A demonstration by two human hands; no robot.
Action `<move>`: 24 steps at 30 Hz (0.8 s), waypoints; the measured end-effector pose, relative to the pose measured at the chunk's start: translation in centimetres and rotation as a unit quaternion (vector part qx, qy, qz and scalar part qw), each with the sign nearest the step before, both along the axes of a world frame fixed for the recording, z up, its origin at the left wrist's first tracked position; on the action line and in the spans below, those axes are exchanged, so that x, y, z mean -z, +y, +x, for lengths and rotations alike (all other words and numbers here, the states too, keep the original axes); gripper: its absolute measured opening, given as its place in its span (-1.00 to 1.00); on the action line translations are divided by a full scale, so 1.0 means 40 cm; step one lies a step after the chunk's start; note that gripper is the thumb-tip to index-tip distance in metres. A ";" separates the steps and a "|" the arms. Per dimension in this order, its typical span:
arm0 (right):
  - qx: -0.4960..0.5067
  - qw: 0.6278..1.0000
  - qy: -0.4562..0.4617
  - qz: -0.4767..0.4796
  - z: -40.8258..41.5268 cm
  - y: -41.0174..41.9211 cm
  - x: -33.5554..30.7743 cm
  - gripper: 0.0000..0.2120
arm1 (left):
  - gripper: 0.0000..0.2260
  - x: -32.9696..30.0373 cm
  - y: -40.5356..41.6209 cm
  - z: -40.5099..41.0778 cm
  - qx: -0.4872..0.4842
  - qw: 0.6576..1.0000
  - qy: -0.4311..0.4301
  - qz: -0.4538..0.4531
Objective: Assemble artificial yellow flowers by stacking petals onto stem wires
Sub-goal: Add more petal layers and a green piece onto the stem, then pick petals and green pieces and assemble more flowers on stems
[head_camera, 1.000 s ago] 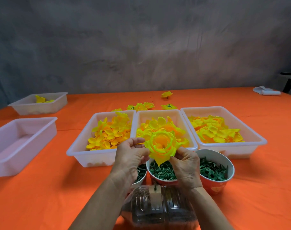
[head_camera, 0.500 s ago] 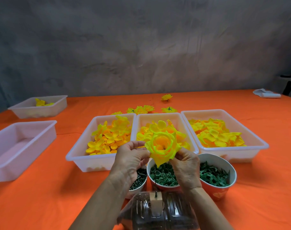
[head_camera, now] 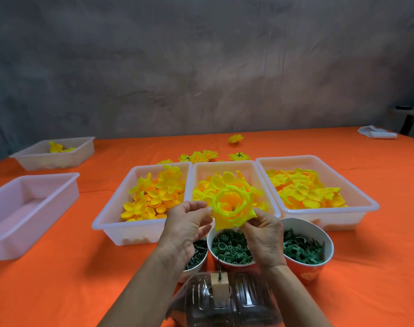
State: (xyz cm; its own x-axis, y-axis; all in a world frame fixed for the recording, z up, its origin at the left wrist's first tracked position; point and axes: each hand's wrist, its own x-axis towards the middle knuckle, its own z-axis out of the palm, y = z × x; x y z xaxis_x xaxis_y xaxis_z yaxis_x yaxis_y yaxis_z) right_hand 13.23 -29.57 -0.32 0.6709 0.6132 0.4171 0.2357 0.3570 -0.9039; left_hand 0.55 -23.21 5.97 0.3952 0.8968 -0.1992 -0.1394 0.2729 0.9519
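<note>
A layered yellow flower (head_camera: 231, 206) with an orange centre is held up over the cups, facing me. My left hand (head_camera: 186, 226) pinches its left edge with curled fingers. My right hand (head_camera: 263, 234) grips its lower right edge from underneath. Behind it stand three white trays of yellow petals: left (head_camera: 111, 223), middle (head_camera: 224, 165) and right (head_camera: 366, 206). Below my hands are three cups of green parts: left (head_camera: 196, 256), middle (head_camera: 229, 250) and right (head_camera: 305, 251). The stem under the flower is hidden.
A clear plastic bottle (head_camera: 224, 300) with a tan block and a thin wire sits close in front of me. Finished flowers (head_camera: 198, 156) lie beyond the trays. An empty white tray (head_camera: 24, 208) and another tray (head_camera: 55, 152) holding a few petals stand at the left. White cloth (head_camera: 375, 133) lies far right.
Both hands and the flower have stayed in nearly the same hold. The view has tilted slightly, so the table sits a little lower in the frame.
</note>
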 end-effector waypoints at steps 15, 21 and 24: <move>-0.049 0.998 0.025 -0.038 0.010 0.022 -0.025 -0.81 | -0.88 -0.002 0.021 0.011 -0.002 1.000 0.025 0.019; -0.051 0.997 0.024 -0.052 0.018 0.062 -0.038 -0.84 | -0.90 0.002 0.057 0.015 -0.026 0.996 0.048 0.072; -0.056 0.995 0.013 -0.075 0.029 0.093 -0.046 -0.87 | -0.94 0.005 0.081 0.023 -0.041 0.994 0.044 0.087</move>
